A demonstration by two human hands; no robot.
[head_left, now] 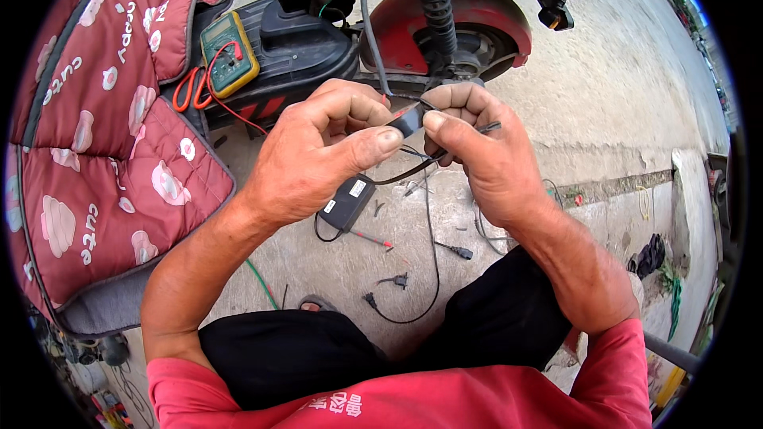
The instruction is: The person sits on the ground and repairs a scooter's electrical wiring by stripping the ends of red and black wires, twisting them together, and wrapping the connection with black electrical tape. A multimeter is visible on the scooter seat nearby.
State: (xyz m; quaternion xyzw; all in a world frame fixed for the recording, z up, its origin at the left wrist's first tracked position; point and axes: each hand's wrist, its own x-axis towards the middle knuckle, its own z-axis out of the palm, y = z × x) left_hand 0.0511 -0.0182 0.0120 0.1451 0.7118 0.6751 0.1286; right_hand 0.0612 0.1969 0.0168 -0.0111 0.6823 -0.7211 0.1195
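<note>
In front of me, both hands are raised and closed around a small job on a black cable (413,168). My left hand (322,151) pinches what looks like a roll of black electrical tape (408,121), thumb along its near side. With thumb and bent fingers, my right hand (486,147) grips the cable close to the roll's right edge. A short dark end pokes out past the right fingers. The grey cable (370,40) hangs down from the scooter (429,32) to the hands. Fingers hide the exact spot where tape and cable meet.
A yellow-green multimeter (229,54) with red leads rests on the scooter's footboard. Left is a red quilted cover (119,135). Below the hands lie a black charger box (346,203), a screwdriver (372,240), a looped cord with a plug (457,252) and a small socket (395,280).
</note>
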